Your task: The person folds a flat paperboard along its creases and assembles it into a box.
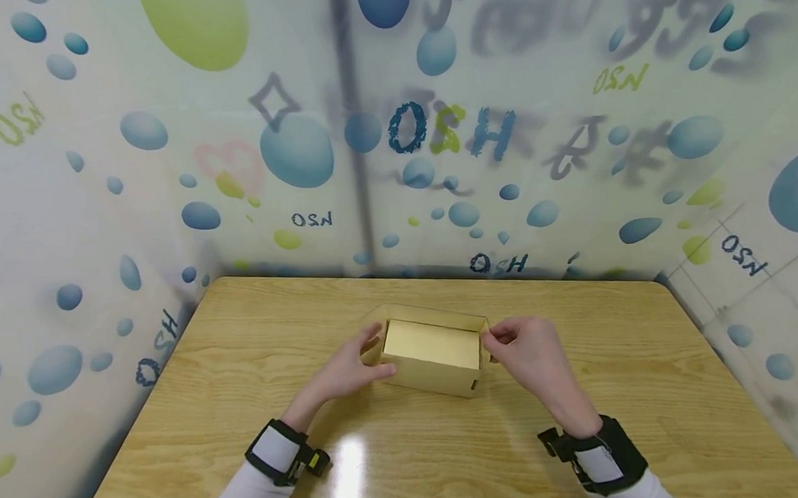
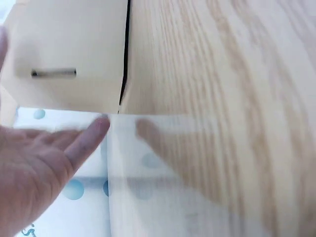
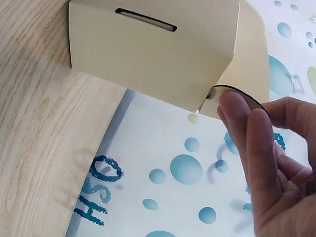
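A small tan cardboard box [image 1: 431, 374] stands on the table, its lid panel [image 1: 437, 316] raised along the back. At the box's right side, my right hand [image 1: 527, 351] pinches a rounded cardboard flap [image 3: 213, 106] between thumb and fingers, as the right wrist view shows. My left hand [image 1: 347, 366] is at the left end, fingers spread and thumb by the front left corner. Whether it touches the cardboard I cannot tell. Narrow slots show in the box walls in both wrist views, one slot [image 2: 54, 73] on the left and another slot [image 3: 145, 19] on the right.
The wood-grain table [image 1: 274, 306] extends around the box on all sides. Behind it hangs a pale curtain [image 1: 237, 211] printed with blue and green drops and lettering. Each wrist carries a strapped camera, such as the left wrist camera [image 1: 317, 460].
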Motion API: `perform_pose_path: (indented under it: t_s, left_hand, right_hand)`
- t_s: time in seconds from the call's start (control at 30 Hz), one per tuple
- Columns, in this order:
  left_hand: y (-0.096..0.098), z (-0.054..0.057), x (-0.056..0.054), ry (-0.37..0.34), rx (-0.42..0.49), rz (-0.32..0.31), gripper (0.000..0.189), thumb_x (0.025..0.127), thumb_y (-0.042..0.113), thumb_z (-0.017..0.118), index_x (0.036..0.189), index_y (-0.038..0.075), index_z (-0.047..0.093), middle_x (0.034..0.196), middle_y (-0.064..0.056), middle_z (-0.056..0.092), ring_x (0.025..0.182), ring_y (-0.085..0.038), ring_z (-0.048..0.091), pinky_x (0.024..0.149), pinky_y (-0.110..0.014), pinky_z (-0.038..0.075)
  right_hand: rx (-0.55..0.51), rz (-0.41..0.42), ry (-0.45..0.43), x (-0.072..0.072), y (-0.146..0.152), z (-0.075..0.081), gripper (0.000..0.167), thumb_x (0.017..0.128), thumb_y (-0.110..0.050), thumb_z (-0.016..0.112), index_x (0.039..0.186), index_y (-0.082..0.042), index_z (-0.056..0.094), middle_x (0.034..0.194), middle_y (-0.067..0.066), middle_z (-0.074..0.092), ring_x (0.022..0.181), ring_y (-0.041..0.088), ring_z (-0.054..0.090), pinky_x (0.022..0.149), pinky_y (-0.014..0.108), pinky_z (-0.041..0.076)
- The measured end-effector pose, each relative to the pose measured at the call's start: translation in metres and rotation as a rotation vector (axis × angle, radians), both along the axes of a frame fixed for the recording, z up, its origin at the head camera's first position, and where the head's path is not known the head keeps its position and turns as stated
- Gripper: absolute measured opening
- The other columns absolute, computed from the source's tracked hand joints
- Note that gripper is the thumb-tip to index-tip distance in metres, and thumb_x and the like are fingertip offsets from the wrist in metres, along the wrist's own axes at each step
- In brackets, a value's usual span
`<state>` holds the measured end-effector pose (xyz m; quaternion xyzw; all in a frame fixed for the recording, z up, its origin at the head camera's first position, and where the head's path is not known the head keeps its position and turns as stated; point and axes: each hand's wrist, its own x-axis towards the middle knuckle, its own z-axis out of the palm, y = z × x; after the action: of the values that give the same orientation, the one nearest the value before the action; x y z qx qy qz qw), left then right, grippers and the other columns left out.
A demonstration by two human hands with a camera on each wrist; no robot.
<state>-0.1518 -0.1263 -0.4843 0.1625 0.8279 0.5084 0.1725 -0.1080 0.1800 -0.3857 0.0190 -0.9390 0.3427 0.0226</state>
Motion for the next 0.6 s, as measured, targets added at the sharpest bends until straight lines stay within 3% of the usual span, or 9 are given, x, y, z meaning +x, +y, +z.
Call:
perform_pose_path:
  t_s: [0.13, 0.23, 0.4, 0.5, 0.6]
  left_hand:
    - [-0.005, 0.004, 0.001, 0.045, 0.072, 0.102, 0.104, 0.097, 0.036, 0.076, 0.170, 0.007, 0.008, 0.176, -0.023, 0.014, 0.163, -0.043, 0.021, 0.123, -0.061, 0.040]
    - [-0.006, 0.011, -0.001, 0.135, 0.124, 0.161, 0.098, 0.100, 0.028, 0.074, 0.170, 0.010, 0.008, 0.177, -0.018, 0.016, 0.164, -0.039, 0.023, 0.123, -0.060, 0.040]
    - [-0.005, 0.025, -0.006, 0.272, 0.166, 0.266, 0.067, 0.101, 0.021, 0.071, 0.160, 0.005, 0.044, 0.162, -0.018, 0.051, 0.148, -0.039, 0.052, 0.115, -0.055, 0.051]
    - [-0.002, 0.032, -0.009, 0.353, 0.148, 0.303, 0.041, 0.100, 0.018, 0.073, 0.138, 0.002, 0.068, 0.137, -0.019, 0.072, 0.124, -0.038, 0.070, 0.105, -0.049, 0.059]
    - [0.001, 0.040, -0.009, 0.422, 0.090, 0.321, 0.025, 0.098, 0.016, 0.075, 0.118, 0.002, 0.079, 0.113, -0.016, 0.081, 0.102, -0.031, 0.077, 0.094, -0.041, 0.064]
  right_hand:
    - [-0.001, 0.002, -0.002, 0.000, -0.001, -0.001, 0.019, 0.098, -0.019, 0.070, 0.097, -0.004, 0.082, 0.074, 0.005, 0.078, 0.064, 0.018, 0.071, 0.050, 0.025, 0.045]
    - [0.000, 0.002, -0.005, 0.000, -0.001, -0.001, 0.019, 0.098, -0.019, 0.070, 0.097, -0.004, 0.082, 0.075, 0.005, 0.079, 0.062, 0.013, 0.068, 0.050, 0.025, 0.045]
    - [0.002, 0.007, -0.007, 0.000, -0.002, -0.001, 0.020, 0.098, -0.020, 0.070, 0.098, -0.004, 0.082, 0.076, 0.006, 0.079, 0.064, 0.014, 0.070, 0.051, 0.026, 0.047]
    - [0.003, 0.008, -0.007, -0.001, -0.002, -0.003, 0.020, 0.098, -0.020, 0.069, 0.098, -0.005, 0.082, 0.076, 0.005, 0.079, 0.065, 0.014, 0.069, 0.052, 0.026, 0.047]
    - [0.004, 0.009, -0.006, -0.002, -0.002, -0.004, 0.020, 0.098, -0.020, 0.069, 0.098, -0.005, 0.082, 0.077, 0.006, 0.079, 0.064, 0.011, 0.067, 0.053, 0.026, 0.047]
